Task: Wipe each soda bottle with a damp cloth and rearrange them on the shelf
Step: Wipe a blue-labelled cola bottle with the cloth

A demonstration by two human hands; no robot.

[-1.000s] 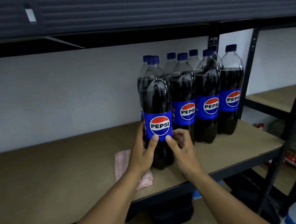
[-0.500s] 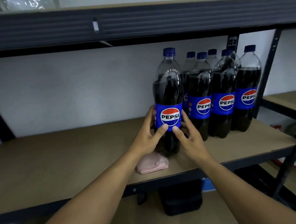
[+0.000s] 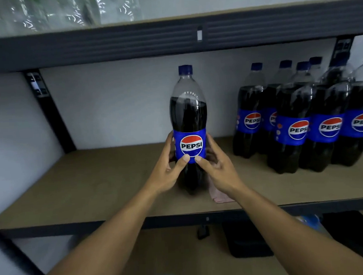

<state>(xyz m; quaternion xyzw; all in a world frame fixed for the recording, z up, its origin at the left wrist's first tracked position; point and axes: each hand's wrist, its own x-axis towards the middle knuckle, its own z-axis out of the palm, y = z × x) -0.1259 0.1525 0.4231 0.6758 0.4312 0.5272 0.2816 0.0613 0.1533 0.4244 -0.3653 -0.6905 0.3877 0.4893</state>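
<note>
A tall clear plastic cola bottle (image 3: 188, 116), blue-capped and wrapped in a blue Pepsi label, is upright over the middle of the tan wooden shelf board (image 3: 94, 184), well apart from the others. The left hand (image 3: 166, 175) and the right hand (image 3: 219, 169) grip it from either side at label height. Their fingers curl round the back, and both thumbs press on the label's lower edge, nearly touching each other. The fingertips behind the bottle are hidden and the hands cover part of its lower body, so I cannot tell whether its base rests on the board or hangs just above it.

A pale pink folded cloth (image 3: 219, 196) lies on the board just right of the base. The right wrist covers most of it, and only a corner shows near the front edge.

Further right stands a cluster of matching cola bottles (image 3: 297, 127) in rows. The front ones hide the back ones down to caps and shoulders, and the frame edge cuts off the rightmost. Blur makes their count unsure.

Overhead runs the dark grey metal beam (image 3: 108, 44) of the upper shelf, with crinkled clear plastic wrapping (image 3: 54, 15) above it, its contents unreadable. A black slanted upright (image 3: 51, 114) crosses the white wall (image 3: 111, 103) at left. Below the board a dark boxy object (image 3: 249, 241) sits in shadow, too dim to identify.
</note>
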